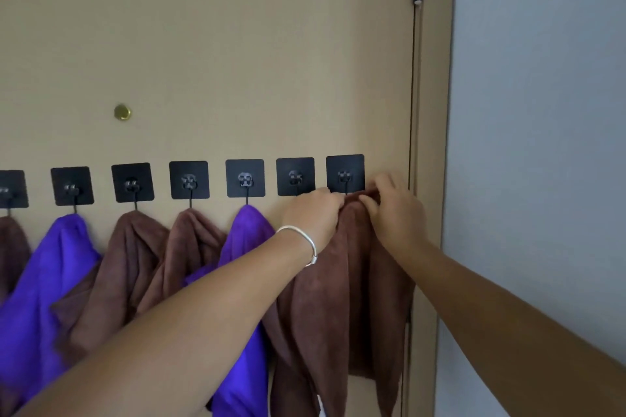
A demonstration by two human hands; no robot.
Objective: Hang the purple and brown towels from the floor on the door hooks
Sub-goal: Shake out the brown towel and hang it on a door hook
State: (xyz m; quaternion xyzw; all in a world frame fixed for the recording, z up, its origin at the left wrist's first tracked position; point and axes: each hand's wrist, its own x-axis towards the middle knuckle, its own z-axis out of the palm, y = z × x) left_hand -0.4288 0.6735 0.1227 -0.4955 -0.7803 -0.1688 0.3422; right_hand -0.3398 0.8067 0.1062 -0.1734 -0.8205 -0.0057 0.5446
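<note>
**Brown towel held up at the last hook**

Brown cloth is bunched between both hands at the right end of a row of black adhesive hooks on a tan door (220, 61). The left hand (313, 213), with a silver bracelet (303, 244) on its wrist, pinches the top edge of the brown towel (342, 298) just below the sixth hook (295, 177). The right hand (394, 210) pinches the same edge beside the rightmost hook (345, 174), fingers curled into the fabric (whether the cloth has caught on the hook cannot be told). The towel hangs down in long folds between the two forearms. To the left, other towels hang from hooks: a purple towel (245, 237), two brown ones, another purple one (50, 264), and a brown one at the frame's edge. A small brass knob (122, 112) sits on the door above the row.
</note>
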